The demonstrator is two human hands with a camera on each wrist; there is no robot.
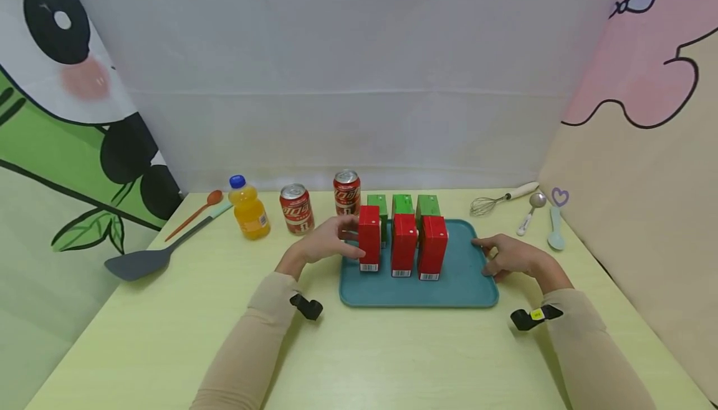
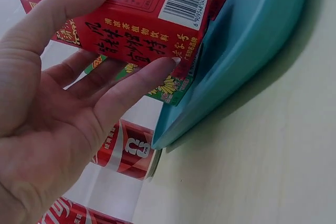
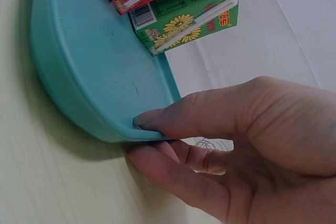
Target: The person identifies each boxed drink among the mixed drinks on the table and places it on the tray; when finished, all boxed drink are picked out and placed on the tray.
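Note:
A blue-green tray (image 1: pixel 421 295) on the table carries three red drink cartons, left (image 1: pixel 369 238), middle (image 1: pixel 403 245) and right (image 1: pixel 432 248), upright in a front row. Three green drink cartons (image 1: pixel 428 205) stand behind them. My left hand (image 1: pixel 328 238) holds the left red carton at its sides; the left wrist view shows the thumb on the carton's (image 2: pixel 139 9) upper face and the index finger along the side with writing. At the tray's right side, my right hand (image 1: pixel 507 255) pinches the rim, thumb (image 3: pixel 168 121) inside and fingers underneath.
Left of the tray stand two red soda cans (image 1: pixel 296 209) (image 1: pixel 346 193) and an orange juice bottle (image 1: pixel 250 208). A grey spatula (image 1: pixel 140 263) and an orange spoon (image 1: pixel 196 212) lie farther left. At the right are a whisk (image 1: pixel 499 201), a metal scoop (image 1: pixel 531 212) and a pale spoon (image 1: pixel 555 229).

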